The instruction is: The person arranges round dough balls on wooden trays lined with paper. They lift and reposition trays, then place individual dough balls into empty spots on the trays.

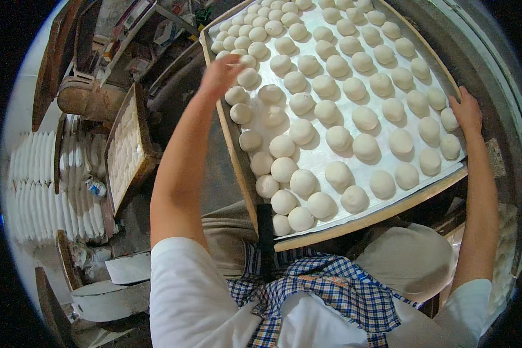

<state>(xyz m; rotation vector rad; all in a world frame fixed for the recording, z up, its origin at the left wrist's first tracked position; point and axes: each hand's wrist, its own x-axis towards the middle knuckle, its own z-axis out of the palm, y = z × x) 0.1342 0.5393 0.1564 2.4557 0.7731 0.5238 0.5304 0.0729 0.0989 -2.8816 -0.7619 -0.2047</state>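
A large wood-rimmed tray [377,211] lies tilted in front of me, lined with a pale sheet and covered with many round white dough balls. My right hand [468,111] grips the tray's right rim, its fingers close to a dough ball [449,119]. Over the left rim reaches my left hand [221,75], smeared by motion, beside a dough ball [247,79]. Whether it touches or holds one I cannot tell. Dough balls crowd together at the far left corner and along the near left side; elsewhere they sit in spaced rows.
To the left stands a smaller wooden tray [147,156] with pale pieces in it. Beyond it are stacked long white items [32,180]. White round containers [107,300] sit at the lower left. My knee [409,255] is below the tray's near edge.
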